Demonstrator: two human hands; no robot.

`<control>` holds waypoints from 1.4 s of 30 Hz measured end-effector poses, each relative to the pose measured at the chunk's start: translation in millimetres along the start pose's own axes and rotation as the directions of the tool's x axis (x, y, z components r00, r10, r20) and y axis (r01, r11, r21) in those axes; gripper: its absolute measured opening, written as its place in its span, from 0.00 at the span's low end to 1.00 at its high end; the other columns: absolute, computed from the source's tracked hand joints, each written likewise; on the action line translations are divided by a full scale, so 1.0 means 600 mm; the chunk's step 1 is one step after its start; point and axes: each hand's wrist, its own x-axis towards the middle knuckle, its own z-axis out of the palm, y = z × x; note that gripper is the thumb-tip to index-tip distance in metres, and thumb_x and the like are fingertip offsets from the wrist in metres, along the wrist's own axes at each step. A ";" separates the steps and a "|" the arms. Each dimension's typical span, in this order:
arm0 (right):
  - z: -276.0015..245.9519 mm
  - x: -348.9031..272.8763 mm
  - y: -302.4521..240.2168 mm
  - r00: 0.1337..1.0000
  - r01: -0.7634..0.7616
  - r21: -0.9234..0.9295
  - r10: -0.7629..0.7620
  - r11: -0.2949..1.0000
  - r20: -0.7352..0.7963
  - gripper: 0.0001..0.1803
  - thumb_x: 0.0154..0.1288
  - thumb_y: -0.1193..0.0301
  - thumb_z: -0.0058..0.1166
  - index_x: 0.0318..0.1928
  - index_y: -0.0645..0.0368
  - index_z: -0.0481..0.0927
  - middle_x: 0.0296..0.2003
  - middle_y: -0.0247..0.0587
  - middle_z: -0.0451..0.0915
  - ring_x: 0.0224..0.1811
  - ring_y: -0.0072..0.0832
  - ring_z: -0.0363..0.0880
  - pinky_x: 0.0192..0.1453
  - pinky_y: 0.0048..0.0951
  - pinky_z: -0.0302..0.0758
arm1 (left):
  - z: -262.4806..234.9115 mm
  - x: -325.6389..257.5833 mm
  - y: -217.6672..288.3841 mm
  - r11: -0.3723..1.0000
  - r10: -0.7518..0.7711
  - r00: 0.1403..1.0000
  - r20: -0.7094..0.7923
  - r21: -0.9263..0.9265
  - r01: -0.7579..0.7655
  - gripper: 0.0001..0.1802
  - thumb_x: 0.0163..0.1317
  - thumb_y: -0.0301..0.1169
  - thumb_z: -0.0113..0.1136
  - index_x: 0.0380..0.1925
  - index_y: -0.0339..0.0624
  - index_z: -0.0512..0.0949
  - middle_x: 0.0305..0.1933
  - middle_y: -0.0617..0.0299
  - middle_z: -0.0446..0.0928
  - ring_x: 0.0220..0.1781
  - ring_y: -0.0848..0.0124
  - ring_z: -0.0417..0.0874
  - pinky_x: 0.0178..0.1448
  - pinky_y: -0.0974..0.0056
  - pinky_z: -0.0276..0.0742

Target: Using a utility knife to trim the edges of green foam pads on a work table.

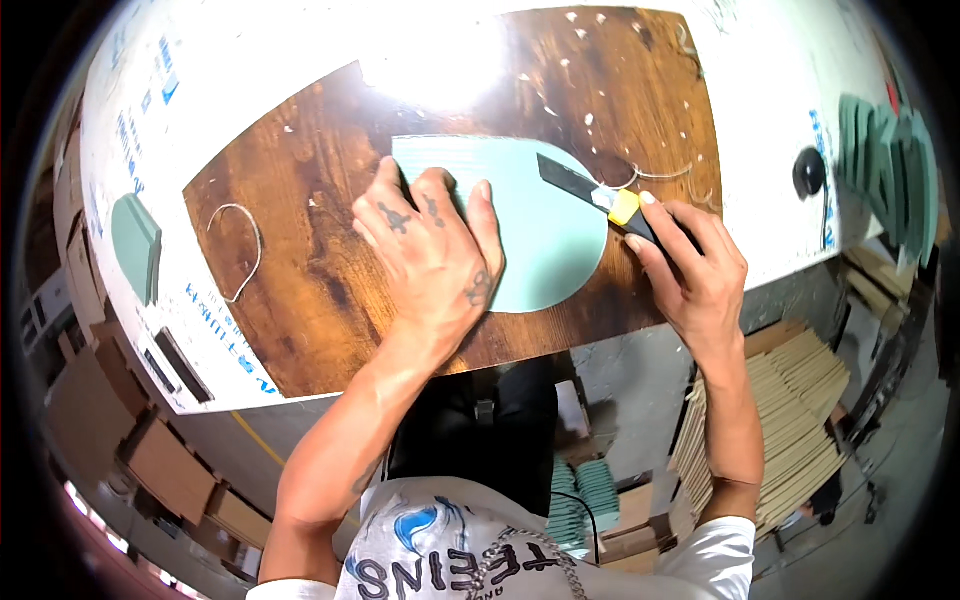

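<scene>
A pale green flat sheet piece (540,240), straight at its far left corner and rounded on the right, lies on a dark wood-grain board (310,290). My left hand (430,240) rests on its left part, fingers stretched out and apart. In my right hand (695,265) is a utility knife (625,208) with a yellow and black body and a long dark blade. The blade lies over the sheet's upper right edge, pointing up and left. A thin pale trimmed strip (660,176) curls beside the knife. Whether the blade touches the sheet I cannot tell.
Another curled strip (258,250) and small white scraps (580,34) lie on the board. Stacked green pieces (137,245) sit at the left, more green pieces (890,170) at the right edge. A round black object (808,172) stands near them. Stacked cardboard (770,430) is below the table.
</scene>
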 end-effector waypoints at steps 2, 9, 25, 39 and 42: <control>-0.005 0.024 0.015 0.997 0.070 0.029 -0.071 0.997 0.043 0.19 0.59 0.69 0.72 0.51 0.57 0.88 0.40 0.42 0.83 0.35 0.36 0.79 0.38 0.34 0.77 | -0.007 0.001 0.000 1.000 -0.017 1.000 0.006 -0.005 0.018 0.16 0.67 0.32 0.64 0.42 0.29 0.71 0.50 0.31 0.67 0.54 0.44 0.68 0.56 0.41 0.65; 0.001 0.110 0.063 0.926 0.325 0.168 -0.349 0.931 0.143 0.24 0.58 0.69 0.72 0.56 0.57 0.85 0.43 0.44 0.82 0.35 0.37 0.77 0.38 0.36 0.74 | -0.011 -0.002 0.004 0.993 -0.117 0.993 -0.026 -0.031 0.116 0.18 0.65 0.33 0.67 0.40 0.31 0.70 0.51 0.29 0.68 0.54 0.43 0.69 0.55 0.43 0.66; -0.006 0.178 0.090 0.790 0.469 0.303 -0.548 0.830 0.275 0.28 0.58 0.73 0.73 0.60 0.58 0.83 0.43 0.46 0.81 0.35 0.38 0.76 0.38 0.35 0.74 | 0.024 0.006 0.114 0.513 -0.801 0.528 -0.282 0.130 0.848 0.24 0.71 0.30 0.50 0.65 0.33 0.69 0.58 0.38 0.68 0.61 0.44 0.66 0.68 0.41 0.58; 0.051 0.267 0.073 0.641 0.614 0.405 -0.728 0.677 0.244 0.27 0.58 0.70 0.73 0.60 0.57 0.84 0.42 0.45 0.82 0.35 0.34 0.76 0.37 0.33 0.73 | 0.036 -0.008 0.108 0.535 -0.795 0.546 -0.262 0.120 0.836 0.28 0.66 0.31 0.56 0.64 0.29 0.67 0.61 0.43 0.65 0.62 0.46 0.66 0.66 0.40 0.60; 0.070 0.295 0.035 0.604 0.630 0.418 -0.751 0.654 0.265 0.25 0.59 0.70 0.72 0.58 0.56 0.85 0.41 0.43 0.81 0.35 0.35 0.77 0.38 0.34 0.74 | 0.038 -0.009 0.118 0.524 -0.801 0.537 -0.265 0.124 0.843 0.31 0.65 0.31 0.58 0.66 0.32 0.64 0.62 0.45 0.64 0.64 0.46 0.65 0.69 0.39 0.58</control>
